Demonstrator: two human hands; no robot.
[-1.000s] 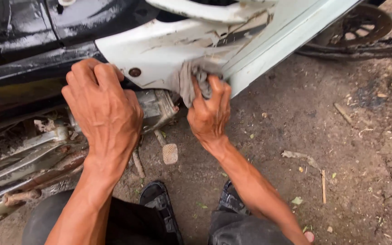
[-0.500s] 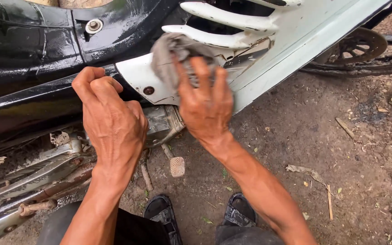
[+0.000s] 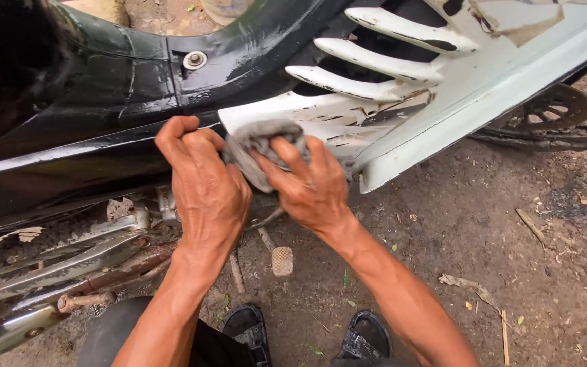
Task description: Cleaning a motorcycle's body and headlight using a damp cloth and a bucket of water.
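right hand [image 3: 310, 183] presses crumpled grey rag [image 3: 261, 144] onto scuffed white slatted panel [image 3: 402, 88]; left hand [image 3: 205, 183] curled shut on glossy black fairing [image 3: 69, 170] edge

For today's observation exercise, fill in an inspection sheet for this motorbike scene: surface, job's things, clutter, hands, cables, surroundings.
Surface: bare dirt ground, dry and cracked.
Job's things: grey rag pressed on the white side panel; black bodywork beside it.
Clutter: twigs, dry leaves, small stones.
Hands: right hand grips the rag; left hand fisted against the panel edge.
Cables: nothing seen.
Surroundings: wheel, foot peg, black sandals.
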